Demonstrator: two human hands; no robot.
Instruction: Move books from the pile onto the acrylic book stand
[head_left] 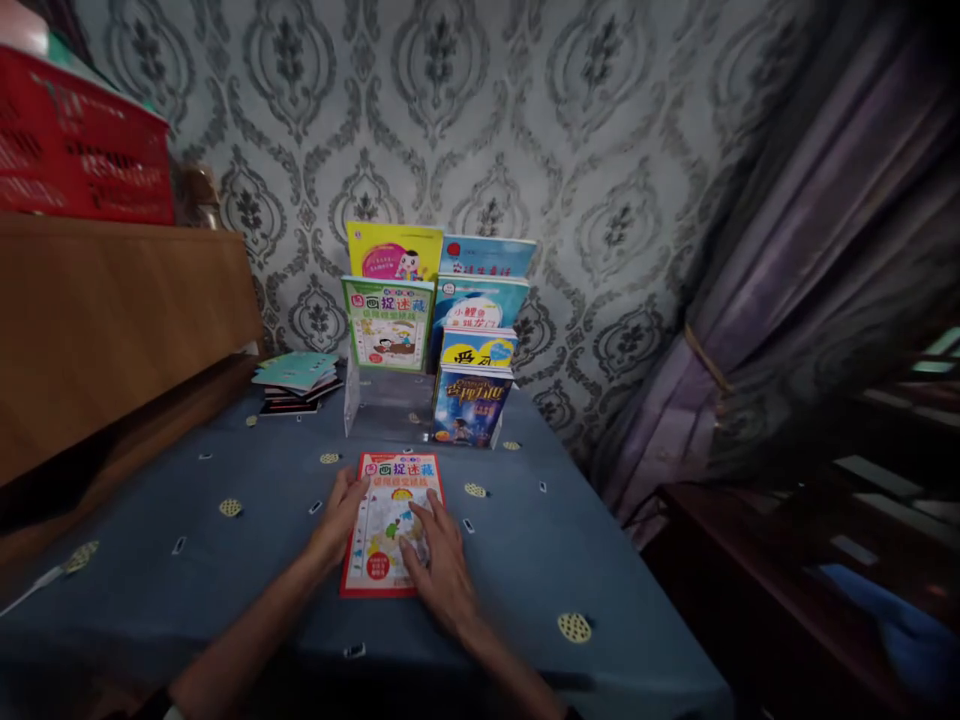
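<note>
A red-bordered children's picture book (384, 530) lies face up on the table in front of me, its top edge pointing at the book stand. My left hand (339, 520) grips the book's left edge, with its fingertips near the upper corner. Across the right half of the cover rests my right hand (442, 560), fingers spread and touching the page face. Beyond the book stands a clear tiered book stand (386, 405). On its left side are a green picture book (390, 335) and a yellow book (394, 248); blue and purple books (471, 405) fill the right side.
A stack of thin books (298, 378) lies at the back left of the blue patterned tablecloth (247, 560). A wooden cabinet (112, 330) carrying a red basket (82, 140) borders the left. Tied curtains (675, 400) hang at the right, above a dark piece of furniture.
</note>
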